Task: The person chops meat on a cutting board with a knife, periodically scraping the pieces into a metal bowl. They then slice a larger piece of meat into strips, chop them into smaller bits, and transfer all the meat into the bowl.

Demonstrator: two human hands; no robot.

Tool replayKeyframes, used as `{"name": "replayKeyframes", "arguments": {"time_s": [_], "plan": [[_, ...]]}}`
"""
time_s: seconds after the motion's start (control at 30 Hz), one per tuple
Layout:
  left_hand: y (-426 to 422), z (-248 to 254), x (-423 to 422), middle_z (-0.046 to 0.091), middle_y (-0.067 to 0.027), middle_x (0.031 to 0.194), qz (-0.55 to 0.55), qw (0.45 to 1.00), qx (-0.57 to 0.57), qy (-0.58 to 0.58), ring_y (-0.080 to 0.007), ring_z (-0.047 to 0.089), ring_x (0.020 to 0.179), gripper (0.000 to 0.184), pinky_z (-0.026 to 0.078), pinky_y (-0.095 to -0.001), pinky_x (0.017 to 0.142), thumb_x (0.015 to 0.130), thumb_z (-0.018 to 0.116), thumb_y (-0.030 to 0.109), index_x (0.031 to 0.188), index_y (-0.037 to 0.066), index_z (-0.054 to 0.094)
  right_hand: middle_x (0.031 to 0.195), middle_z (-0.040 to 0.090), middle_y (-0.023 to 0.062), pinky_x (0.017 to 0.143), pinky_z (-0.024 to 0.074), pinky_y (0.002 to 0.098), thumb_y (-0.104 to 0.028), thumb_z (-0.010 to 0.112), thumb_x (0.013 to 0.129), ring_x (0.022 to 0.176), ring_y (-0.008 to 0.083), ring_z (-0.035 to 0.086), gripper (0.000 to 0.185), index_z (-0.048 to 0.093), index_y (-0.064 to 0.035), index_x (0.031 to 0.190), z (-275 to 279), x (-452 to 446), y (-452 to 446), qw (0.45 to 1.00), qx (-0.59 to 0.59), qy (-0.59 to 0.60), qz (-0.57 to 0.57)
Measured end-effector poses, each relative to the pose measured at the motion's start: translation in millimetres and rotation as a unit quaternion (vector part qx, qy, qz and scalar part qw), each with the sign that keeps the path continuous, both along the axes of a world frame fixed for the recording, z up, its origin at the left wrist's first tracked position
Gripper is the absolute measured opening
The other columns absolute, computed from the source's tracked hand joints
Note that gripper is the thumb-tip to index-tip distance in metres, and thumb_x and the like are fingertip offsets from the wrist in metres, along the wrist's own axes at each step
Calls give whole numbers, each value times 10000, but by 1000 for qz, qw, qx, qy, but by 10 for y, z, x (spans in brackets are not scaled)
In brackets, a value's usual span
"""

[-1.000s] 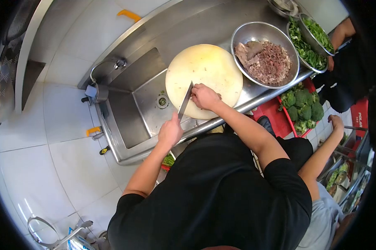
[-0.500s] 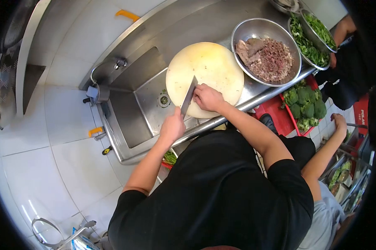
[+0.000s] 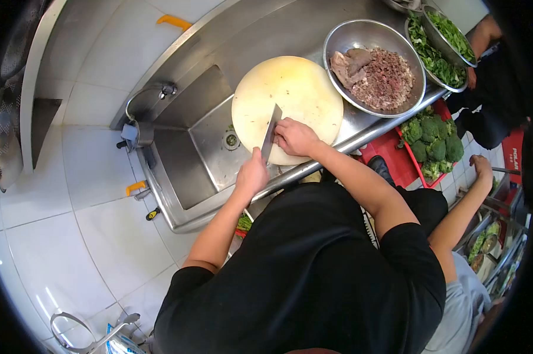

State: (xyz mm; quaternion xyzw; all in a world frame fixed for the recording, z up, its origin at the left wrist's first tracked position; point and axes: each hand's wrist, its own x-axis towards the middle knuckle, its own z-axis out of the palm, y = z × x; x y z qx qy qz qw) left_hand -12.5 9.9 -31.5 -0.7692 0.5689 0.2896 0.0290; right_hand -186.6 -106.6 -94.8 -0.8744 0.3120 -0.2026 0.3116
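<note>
My left hand is wrapped round the handle of a cleaver, whose blade points away from me over the round cutting board. My right hand rests on the near part of the board, just right of the blade, with its fingers curled and pressed down. Whatever lies under those fingertips is hidden. A few small dark bits are scattered on the board. To the right of the board stands a steel bowl with chopped reddish meat and larger pale meat pieces.
The board overlaps the steel sink, with a tap at its far left. Bowls of leafy greens stand at the far right, near another person's arm. Below are a red crate and broccoli. A second person's arm is at right.
The view has shifted slightly. Both hands and the cleaver have moved a little to the right across the board, and the grips look the same.
</note>
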Motion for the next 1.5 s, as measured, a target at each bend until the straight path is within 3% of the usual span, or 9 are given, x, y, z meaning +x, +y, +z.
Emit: {"name": "replayKeyframes", "arguments": {"time_s": [0.07,0.2,0.4,0.57,0.8,1.0,1.2,1.37,1.5], "plan": [[-173,-152,34,704,-350,952,-18,999,-43,12,-553,676,938,319,513,-644,830,1025,539,183,1275,-2,467,1064,661,151,945,546,449,-193,648,915,1068,346,631,202,706,-16,995,7,-6,58,1000,1,4,11],[-74,502,-51,704,-357,948,-33,999,5,-4,-551,682,931,274,510,-651,831,1028,534,177,1233,4,473,1068,650,135,931,552,449,-200,650,920,1072,332,628,200,704,-25,1001,-28,-33,47,1000,-15,-21,-3],[-124,-66,-61,690,-367,908,-15,1000,-27,4,-561,675,903,265,509,-645,820,1039,524,170,1232,-5,477,1083,642,121,941,553,442,-191,650,915,1084,318,624,194,701,-35,1019,-10,-87,48,1000,-10,14,4],[-129,433,-62,700,-359,940,-57,998,-12,-13,-567,674,906,273,514,-651,825,1025,533,160,1231,-8,471,1107,647,133,967,540,440,-206,650,909,1091,324,621,223,695,-25,1030,-66,-97,43,999,-51,-6,8],[-180,-15,-188,687,-382,953,-7,1000,-6,11,-566,669,936,283,510,-637,832,1038,529,169,1240,-16,459,1085,643,143,963,538,437,-215,648,898,1075,336,626,241,687,-27,1044,-86,-157,23,999,-20,18,26],[0,479,-125,698,-361,919,-49,999,22,-8,-557,682,906,301,513,-650,815,1027,545,185,1253,5,457,1042,645,140,945,543,446,-233,656,908,1048,344,633,225,701,-34,1003,-42,-205,71,999,-13,-43,2],[-145,-11,-228,701,-350,921,-11,1000,-11,13,-550,680,911,271,514,-645,812,1040,531,179,1240,8,469,1033,646,129,928,549,452,-256,668,917,1033,342,638,223,703,-46,984,-69,-216,84,1000,-5,-26,12],[-119,412,-181,700,-346,912,-44,999,4,10,-546,681,907,260,517,-631,829,1037,534,173,1224,5,467,1027,649,124,914,554,446,-265,673,914,1026,335,645,227,705,-49,975,13,-265,86,999,-3,-36,-6],[174,283,-266,697,-349,909,-7,999,35,7,-551,681,909,261,516,-634,828,1037,534,170,1228,7,465,1022,645,123,899,558,448,-265,689,901,1026,331,644,220,709,-60,978,-79,-323,133,999,-7,-31,-21]]}}
